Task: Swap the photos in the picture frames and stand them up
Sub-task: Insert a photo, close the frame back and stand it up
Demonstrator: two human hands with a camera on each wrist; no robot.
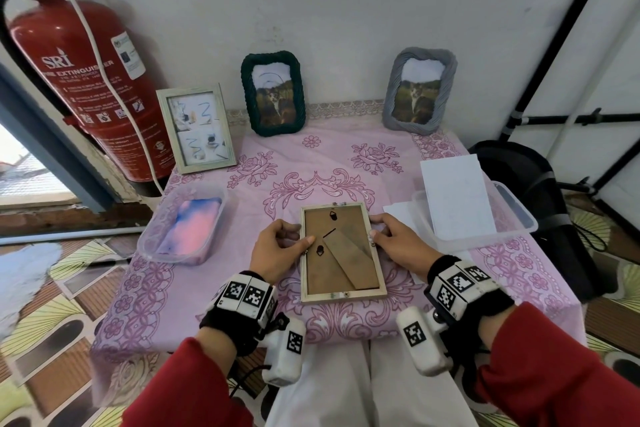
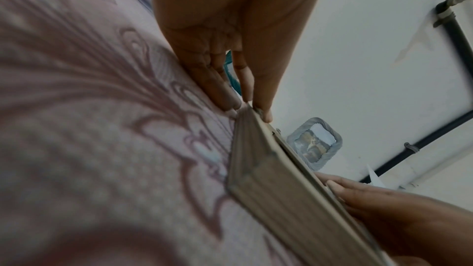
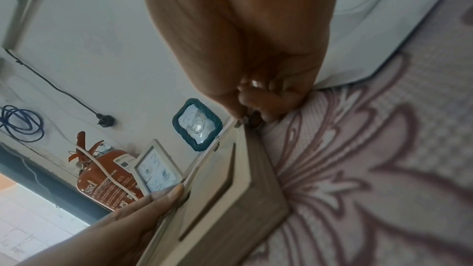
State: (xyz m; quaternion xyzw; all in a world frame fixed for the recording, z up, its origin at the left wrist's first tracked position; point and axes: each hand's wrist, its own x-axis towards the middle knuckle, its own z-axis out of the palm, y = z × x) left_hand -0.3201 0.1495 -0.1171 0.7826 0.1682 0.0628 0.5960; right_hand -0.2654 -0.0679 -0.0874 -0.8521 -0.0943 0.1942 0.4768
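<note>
A pale wooden picture frame (image 1: 341, 253) lies face down on the pink tablecloth, its brown backing and folded stand facing up. My left hand (image 1: 301, 234) holds its left edge, with the thumb on the backing and the fingers along the side (image 2: 245, 106). My right hand (image 1: 375, 227) grips the right edge with curled fingers at a small metal tab (image 3: 249, 116). Three more frames stand at the back: a white one (image 1: 195, 128), a dark green one (image 1: 273, 94) and a grey one (image 1: 419, 90). The frame's front is hidden.
A clear tub (image 1: 149, 236) on the left holds a pink and blue print. Another tub (image 1: 519, 218) on the right holds white sheets (image 1: 457, 198). A red fire extinguisher (image 1: 79, 80) leans at the far left, and a black bag (image 1: 526, 177) sits beyond the table's right edge.
</note>
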